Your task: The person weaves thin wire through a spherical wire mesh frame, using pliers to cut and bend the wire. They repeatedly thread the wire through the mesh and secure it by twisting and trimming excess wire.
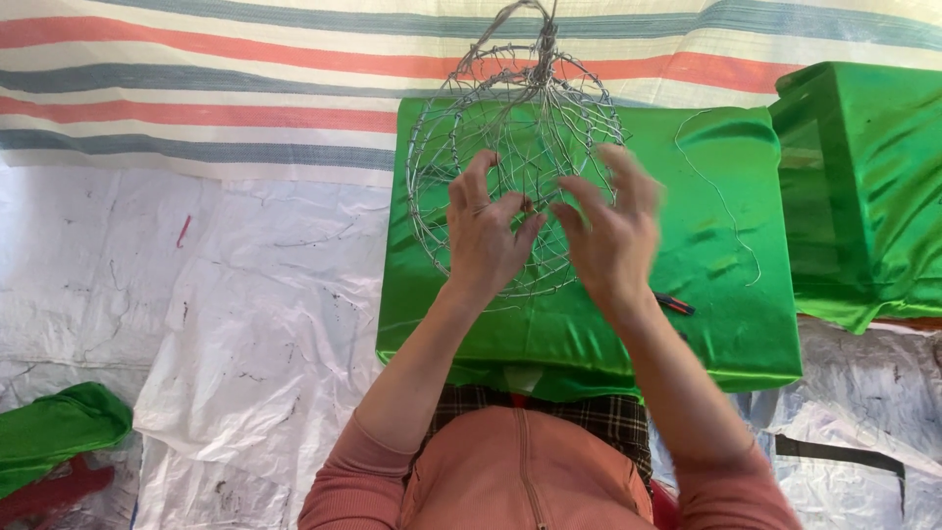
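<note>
A round cage-like frame of thin silver wire (510, 108) hangs from twisted wires above a low table covered in shiny green cloth (726, 324). My left hand (483, 236) rests against the frame's lower front, fingers pinching wires near its middle. My right hand (613, 231) is beside it on the frame's lower right, fingers spread and blurred. Fingertips of both hands nearly meet at the frame's centre.
A loose strand of thin wire (726, 206) curls over the green cloth at the right. A small dark tool with a red tip (675, 303) lies by my right wrist. A second green-covered box (863, 186) stands at the right. White plastic sheeting (245, 324) covers the floor.
</note>
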